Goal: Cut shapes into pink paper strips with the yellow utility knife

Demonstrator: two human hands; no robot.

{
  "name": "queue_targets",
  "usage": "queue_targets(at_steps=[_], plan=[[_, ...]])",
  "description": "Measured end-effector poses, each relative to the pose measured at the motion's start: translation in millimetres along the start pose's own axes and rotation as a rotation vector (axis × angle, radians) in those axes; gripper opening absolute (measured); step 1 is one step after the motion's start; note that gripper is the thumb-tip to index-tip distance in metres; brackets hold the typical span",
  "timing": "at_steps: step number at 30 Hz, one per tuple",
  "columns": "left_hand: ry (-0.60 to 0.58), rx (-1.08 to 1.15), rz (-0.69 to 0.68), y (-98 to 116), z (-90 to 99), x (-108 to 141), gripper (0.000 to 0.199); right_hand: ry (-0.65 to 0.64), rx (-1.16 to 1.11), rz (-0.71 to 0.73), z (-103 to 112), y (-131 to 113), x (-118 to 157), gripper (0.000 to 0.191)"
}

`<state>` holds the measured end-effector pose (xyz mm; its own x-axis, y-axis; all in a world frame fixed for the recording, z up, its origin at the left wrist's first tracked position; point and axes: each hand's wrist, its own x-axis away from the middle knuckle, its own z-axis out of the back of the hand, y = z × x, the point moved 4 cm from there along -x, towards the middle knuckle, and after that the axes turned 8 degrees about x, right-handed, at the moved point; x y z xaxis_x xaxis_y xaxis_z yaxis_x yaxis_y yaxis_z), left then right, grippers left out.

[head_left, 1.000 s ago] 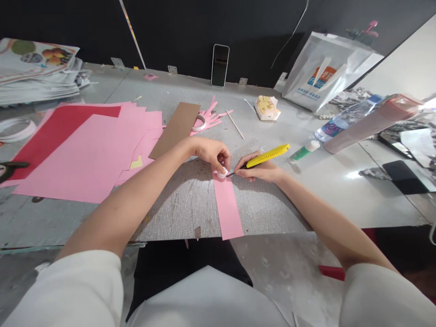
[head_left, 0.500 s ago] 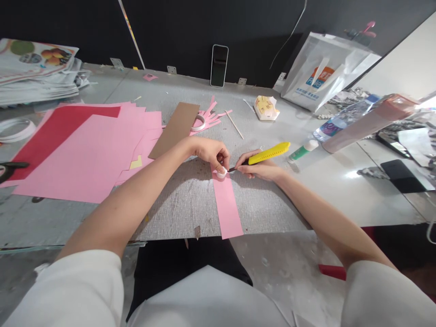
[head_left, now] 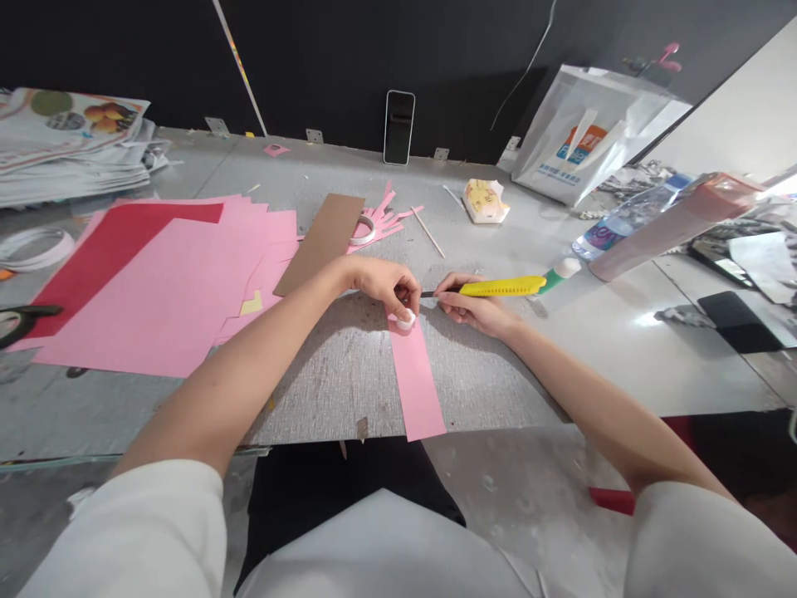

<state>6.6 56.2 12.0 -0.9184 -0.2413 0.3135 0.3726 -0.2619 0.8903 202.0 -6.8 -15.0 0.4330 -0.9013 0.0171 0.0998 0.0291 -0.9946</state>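
My left hand [head_left: 387,282] is closed in a pinch on a small white round piece [head_left: 406,320], over the far end of a pink paper strip [head_left: 417,382]. Whether that piece is a rolled strip or something solid, I cannot make out. In my right hand [head_left: 471,309] is a yellow utility knife [head_left: 503,287], its handle slanting off to the right. The dark blade points left, and its tip lies close to my left fingertips. Beyond my right hand, a green glue stick [head_left: 559,274] is partly covered by the knife's end.
Pink sheets [head_left: 146,291] and a red sheet [head_left: 118,249] spread at left, with scissors [head_left: 25,320]. Brown cardboard [head_left: 324,241] and a tape roll [head_left: 362,230] lie beyond my left arm. A phone [head_left: 398,129] leans on the back panel; a bottle [head_left: 623,220] lies at right.
My right hand has shifted slightly right and drawn the knife back a little, its handle now lying flatter and overlapping the glue stick. My left hand keeps its pinch.
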Motion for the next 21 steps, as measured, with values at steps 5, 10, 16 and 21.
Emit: queue_targets(at_steps=[5,10,16,21], plan=[[0.071,0.131,-0.061,-8.9,7.3,6.0,0.031,0.009,0.004,-0.024,-1.3,-2.0,0.9,0.020],[0.173,0.254,-0.063,-17.9,16.1,11.7,0.029,0.012,-0.004,-0.029,-2.1,-2.0,0.9,0.019],[0.202,0.277,-0.058,-17.9,16.6,11.6,0.027,0.026,0.005,-0.032,-1.2,-1.3,0.6,0.022],[0.241,0.257,-0.089,-20.2,19.5,10.5,0.026,0.130,0.098,-0.029,-2.4,-5.0,4.8,0.032]])
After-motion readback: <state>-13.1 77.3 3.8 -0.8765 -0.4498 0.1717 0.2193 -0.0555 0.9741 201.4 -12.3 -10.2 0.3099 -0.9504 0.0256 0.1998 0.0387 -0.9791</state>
